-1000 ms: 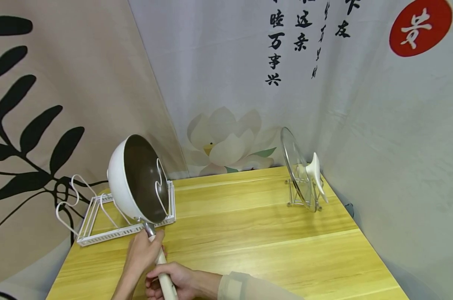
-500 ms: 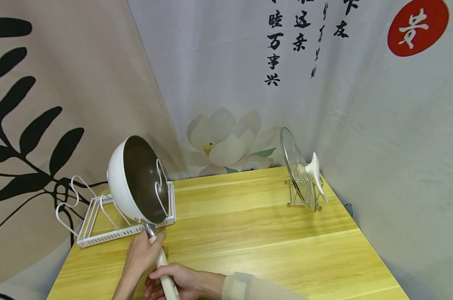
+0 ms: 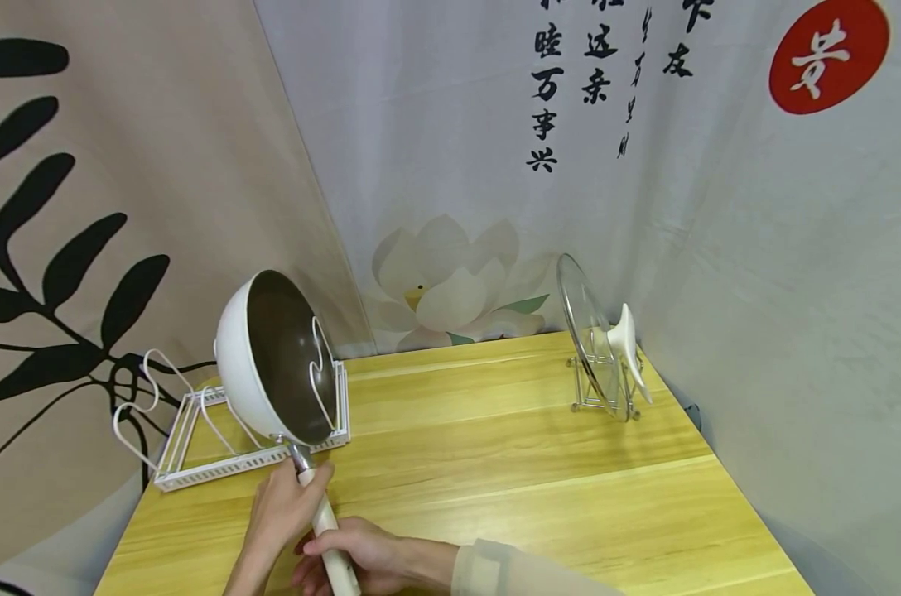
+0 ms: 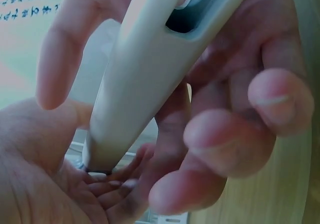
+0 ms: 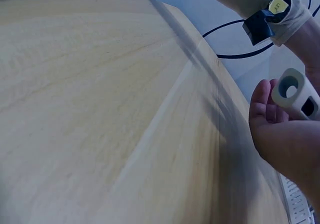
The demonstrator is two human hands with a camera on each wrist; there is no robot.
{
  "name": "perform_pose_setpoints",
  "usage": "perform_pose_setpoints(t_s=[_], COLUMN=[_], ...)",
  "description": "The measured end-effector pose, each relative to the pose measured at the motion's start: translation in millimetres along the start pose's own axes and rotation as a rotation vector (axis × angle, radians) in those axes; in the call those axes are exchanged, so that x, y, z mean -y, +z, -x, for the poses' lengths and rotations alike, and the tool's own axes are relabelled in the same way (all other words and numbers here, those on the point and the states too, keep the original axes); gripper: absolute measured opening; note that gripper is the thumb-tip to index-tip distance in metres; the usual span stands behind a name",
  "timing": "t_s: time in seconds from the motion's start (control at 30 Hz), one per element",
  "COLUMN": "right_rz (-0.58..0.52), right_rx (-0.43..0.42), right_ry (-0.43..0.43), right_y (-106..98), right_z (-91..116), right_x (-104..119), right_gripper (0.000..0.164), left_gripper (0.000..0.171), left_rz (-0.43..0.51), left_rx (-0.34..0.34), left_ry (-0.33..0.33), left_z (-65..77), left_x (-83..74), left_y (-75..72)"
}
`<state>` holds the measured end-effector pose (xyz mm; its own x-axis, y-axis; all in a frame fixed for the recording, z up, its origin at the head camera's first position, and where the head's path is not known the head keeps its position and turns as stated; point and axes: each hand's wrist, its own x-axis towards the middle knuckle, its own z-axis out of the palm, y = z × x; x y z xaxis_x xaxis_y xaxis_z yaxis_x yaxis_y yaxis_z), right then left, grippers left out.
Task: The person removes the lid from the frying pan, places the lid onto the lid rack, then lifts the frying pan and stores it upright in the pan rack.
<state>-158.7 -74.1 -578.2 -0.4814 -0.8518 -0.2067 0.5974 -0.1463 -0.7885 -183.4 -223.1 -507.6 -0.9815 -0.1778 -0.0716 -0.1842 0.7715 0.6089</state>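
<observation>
A deep white wok (image 3: 234, 364) with a dark brown inside stands tilted on its side in a white wire rack (image 3: 219, 474) at the left. Its long pale handle (image 3: 324, 515) points toward me. My left hand (image 3: 282, 501) grips the handle close to the metal neck, thumb over the top. Lower down, my right hand (image 3: 372, 546) curls loosely round the handle. In the left wrist view the handle (image 4: 140, 79), with a hanging slot, passes between the right thumb and its bent fingers (image 4: 230, 144). The right wrist view shows the handle's hollow end (image 5: 297, 91).
A glass lid (image 3: 580, 323) with a white handle (image 3: 624, 343) leans upright in a small wire stand (image 3: 592, 406) at the back right. The wooden table (image 3: 480, 463) meets printed cloth walls (image 3: 450, 149) behind. Black cables (image 5: 245, 55) hang beyond the edge.
The right hand has shifted slightly to the right along with the handle's near end. The left hand's grip stays, and the wok keeps its place in the rack.
</observation>
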Motion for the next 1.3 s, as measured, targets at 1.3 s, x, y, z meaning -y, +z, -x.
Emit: perform_pose_setpoints(t_s=[1.3], right_rz=[0.702], right_rx=[-0.136], right_ry=[-0.196], right_y=[-34.7], right_z=[54.9], right_x=[26.2], right_gripper=[0.060], left_gripper=[0.079], left_rz=[-0.107], left_rx=[-0.295], left_ry=[0.201], left_z=[36.2], left_x=[-13.3], left_y=[-7.1])
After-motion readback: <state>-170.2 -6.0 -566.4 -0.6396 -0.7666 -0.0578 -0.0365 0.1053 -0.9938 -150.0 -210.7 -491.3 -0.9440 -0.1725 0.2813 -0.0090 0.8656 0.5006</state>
